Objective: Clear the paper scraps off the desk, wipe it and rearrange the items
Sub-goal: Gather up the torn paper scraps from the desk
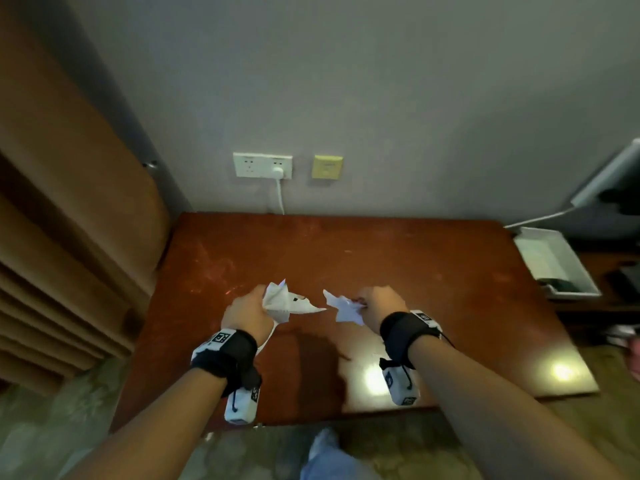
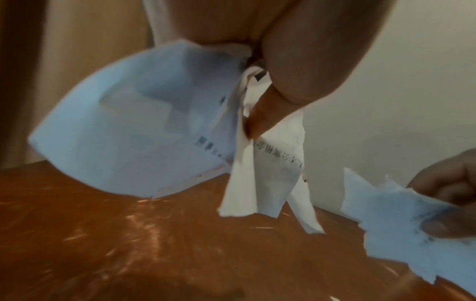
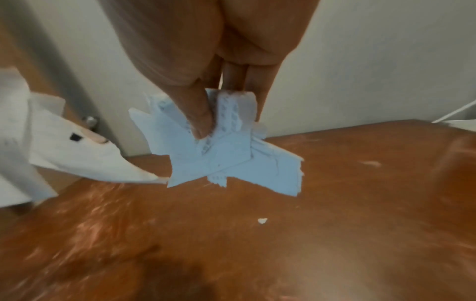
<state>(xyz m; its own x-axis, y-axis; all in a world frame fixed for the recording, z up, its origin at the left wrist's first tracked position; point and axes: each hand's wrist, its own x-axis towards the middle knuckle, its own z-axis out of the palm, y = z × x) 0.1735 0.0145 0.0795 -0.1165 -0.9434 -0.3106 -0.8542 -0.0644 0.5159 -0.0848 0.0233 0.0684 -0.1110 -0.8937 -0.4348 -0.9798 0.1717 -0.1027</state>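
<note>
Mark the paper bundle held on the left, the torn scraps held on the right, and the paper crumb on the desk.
paper bundle [image 1: 282,301]: head view, middle of the crumpled sheets.
torn scraps [image 3: 213,160]: right wrist view, where the pieces overlap.
paper crumb [image 3: 262,220]: right wrist view, its middle.

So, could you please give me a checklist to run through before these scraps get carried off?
1. Left hand grips its paper scraps securely: ok.
2. Right hand pinches its torn scraps securely: ok.
3. All scraps off the desk: not ok, a small white fleck lies on it.
4. Bin to drop them in: cannot tell, none in view.
5. Surface wiped: not ok, smears show.
</note>
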